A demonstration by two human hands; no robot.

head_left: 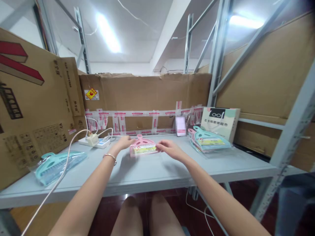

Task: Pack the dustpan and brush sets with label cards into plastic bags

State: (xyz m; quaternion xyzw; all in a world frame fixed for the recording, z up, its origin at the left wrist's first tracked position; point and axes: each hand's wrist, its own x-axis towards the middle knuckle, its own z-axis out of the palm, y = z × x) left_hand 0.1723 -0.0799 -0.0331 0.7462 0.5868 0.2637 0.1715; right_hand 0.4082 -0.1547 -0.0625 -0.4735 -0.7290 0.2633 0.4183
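A pink hand dustpan and brush set [142, 144] in clear packaging, with a yellow label across its front, is held above the grey tabletop between my two hands. My left hand [125, 143], with a bracelet at the wrist, has its fingers closed on the upper left edge; some fingertips are hidden behind the set. At the right edge, my right hand [169, 149] pinches the wrapping between thumb and fingers. To the right lies a stack of similar packaged sets, a turquoise dustpan set [209, 139] on top. Another turquoise dustpan set [57, 165] lies at the far left.
A power strip [102, 143] with plugs sits at the back left, its white cable [62, 173] crossing the left front edge. A phone [181, 126] leans against the taped cardboard [147, 93]. A white box [221, 123] stands behind the stack, beside metal shelf posts [286, 131].
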